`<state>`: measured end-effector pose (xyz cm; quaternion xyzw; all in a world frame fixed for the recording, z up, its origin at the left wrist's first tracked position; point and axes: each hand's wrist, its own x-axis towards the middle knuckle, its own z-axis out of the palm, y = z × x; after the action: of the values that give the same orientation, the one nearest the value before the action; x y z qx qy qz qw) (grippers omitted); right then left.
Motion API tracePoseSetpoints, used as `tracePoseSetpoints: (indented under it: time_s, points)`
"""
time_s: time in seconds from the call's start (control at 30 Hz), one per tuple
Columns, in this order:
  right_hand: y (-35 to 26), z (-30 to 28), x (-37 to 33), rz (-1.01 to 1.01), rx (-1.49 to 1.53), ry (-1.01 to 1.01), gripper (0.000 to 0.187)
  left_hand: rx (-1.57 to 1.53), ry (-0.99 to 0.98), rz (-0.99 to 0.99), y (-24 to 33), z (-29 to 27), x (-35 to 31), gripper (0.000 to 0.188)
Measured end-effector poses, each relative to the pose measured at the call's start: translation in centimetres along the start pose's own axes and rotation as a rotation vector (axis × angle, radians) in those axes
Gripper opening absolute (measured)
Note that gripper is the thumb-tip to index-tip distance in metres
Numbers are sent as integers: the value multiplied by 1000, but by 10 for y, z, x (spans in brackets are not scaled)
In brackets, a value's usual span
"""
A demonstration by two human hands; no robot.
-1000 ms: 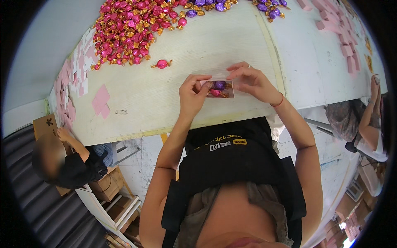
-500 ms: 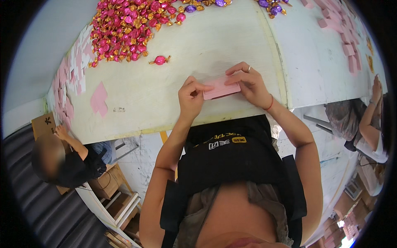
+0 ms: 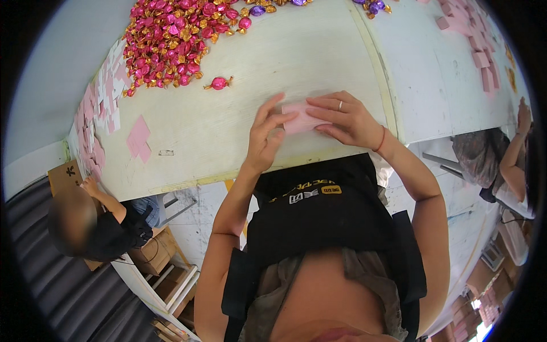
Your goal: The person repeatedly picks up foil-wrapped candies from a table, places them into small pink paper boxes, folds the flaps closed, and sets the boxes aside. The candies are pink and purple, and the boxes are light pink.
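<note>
Pale worktable [image 3: 228,137]; heap of pink-foil candies [image 3: 168,45], cut off above. Right hand [image 3: 350,121] holding, left hand [image 3: 265,141] loosely spread, one fingertip over the left end of the small pink carton [image 3: 300,121] between them, near the table's front edge. Pressing hard might, I judge, crumple thin card. Carton's inside hidden; right end masked by fingers.

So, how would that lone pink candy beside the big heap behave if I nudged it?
The pink candy would probably roll a little, given its rounded middle, but the twisted gold ends may soon stop it. Its shiny wrapper could feel slippery.
</note>
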<state>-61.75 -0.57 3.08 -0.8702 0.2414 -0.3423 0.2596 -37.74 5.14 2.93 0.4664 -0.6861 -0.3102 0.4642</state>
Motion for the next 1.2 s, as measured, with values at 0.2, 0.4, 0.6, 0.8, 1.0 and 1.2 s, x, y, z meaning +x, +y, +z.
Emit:
tracePoseSetpoints:
  time_s: [0.2, 0.4, 0.6, 0.8, 1.0, 1.2]
  points:
    - [-1, 1, 0, -45, -53, 14, 37, -44, -78, -58, -12, -2, -6, 28]
    - [0, 4, -6, -43, -72, -1, 34, 47, -54, -9, -12, 3, -15, 24]
    - [1, 3, -8, -61, -74, -33, 31, 13, 34, 76, -22, 7, -20, 15]
    - [3, 7, -12, -173, -103, 45, 28, 187, -134, 182, -18, -13, -7, 12]
    - [11, -3, -15, -209, -28, 18, 17, 340, -182, 387, -24, -19, -2, 17]
    - [0, -4, -21, -236, -45, -30, 20, 322, -182, 490, -24, -20, -1, 18]
